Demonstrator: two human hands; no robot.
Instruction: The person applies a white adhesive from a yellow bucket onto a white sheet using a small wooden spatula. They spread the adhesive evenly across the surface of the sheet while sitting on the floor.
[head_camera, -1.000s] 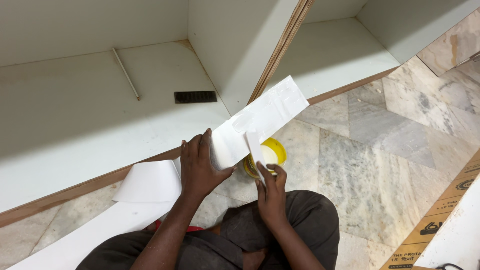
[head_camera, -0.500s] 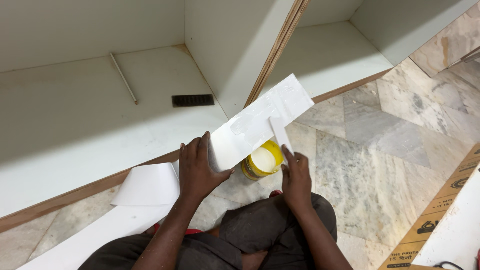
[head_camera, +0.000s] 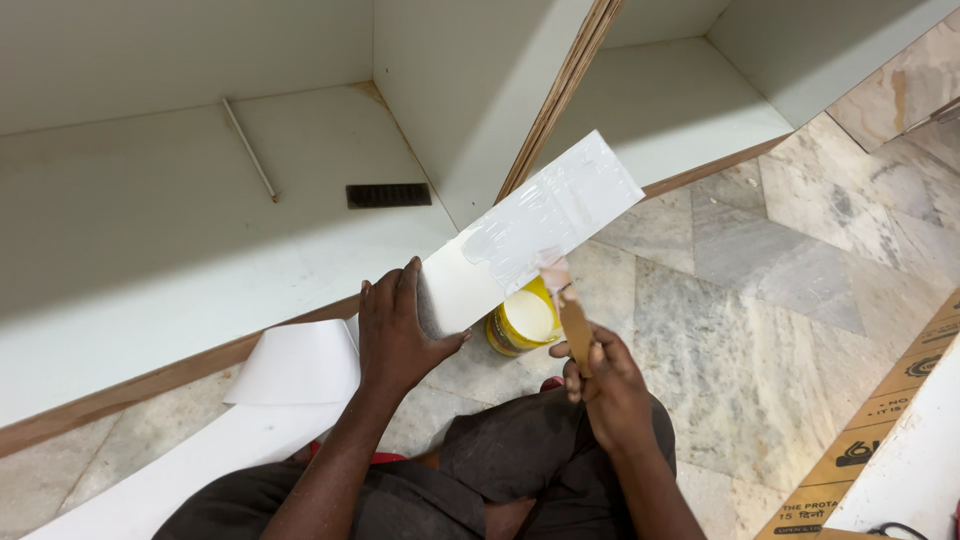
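I am gripping the near end of a white laminate strip (head_camera: 520, 235) in my left hand (head_camera: 395, 330), fingers curled shut around its edge, and holding it slanted up and away over the marble floor (head_camera: 740, 310), its far end reaching toward the white cabinet shelf (head_camera: 150, 230). My right hand (head_camera: 610, 385) is closing around a wooden stick (head_camera: 572, 315), arm bent in from my lap, the stick's tip touching the strip's underside edge where wet glossy glue is spreading. An open yellow glue tub (head_camera: 522, 320) is sitting on the floor just below the strip, between my two hands.
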